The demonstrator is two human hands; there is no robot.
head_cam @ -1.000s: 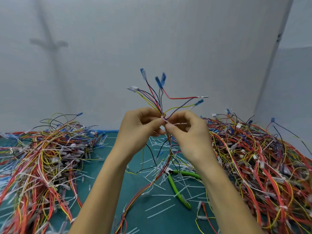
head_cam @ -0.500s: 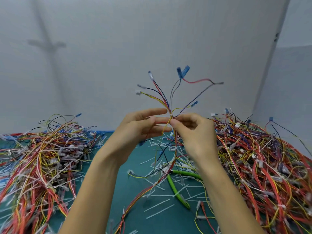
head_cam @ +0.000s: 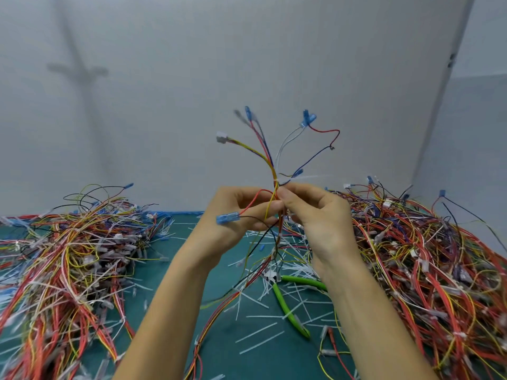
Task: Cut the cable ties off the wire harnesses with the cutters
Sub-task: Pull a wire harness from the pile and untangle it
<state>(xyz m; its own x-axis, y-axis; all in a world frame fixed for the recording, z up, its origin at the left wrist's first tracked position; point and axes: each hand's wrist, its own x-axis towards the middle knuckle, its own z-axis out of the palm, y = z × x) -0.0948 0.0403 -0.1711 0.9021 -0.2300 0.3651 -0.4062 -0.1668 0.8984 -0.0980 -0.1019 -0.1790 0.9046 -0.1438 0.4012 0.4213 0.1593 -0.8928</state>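
Pinching one wire harness (head_cam: 271, 165) upright at centre with left grip (head_cam: 238, 218) and right grip (head_cam: 321, 215), both closed on its stem just under a white cable tie (head_cam: 277, 178). Green cutters (head_cam: 288, 305) down on bench (head_cam: 219, 338), near right, untouched.

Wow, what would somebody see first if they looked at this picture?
The left hand and right hand hold one wire harness up in the middle, its coloured wires fanning out like a little tree. Tangled wires fill the left pile and the right pile on the green table, with green-handled cutters between them among white cut ties.
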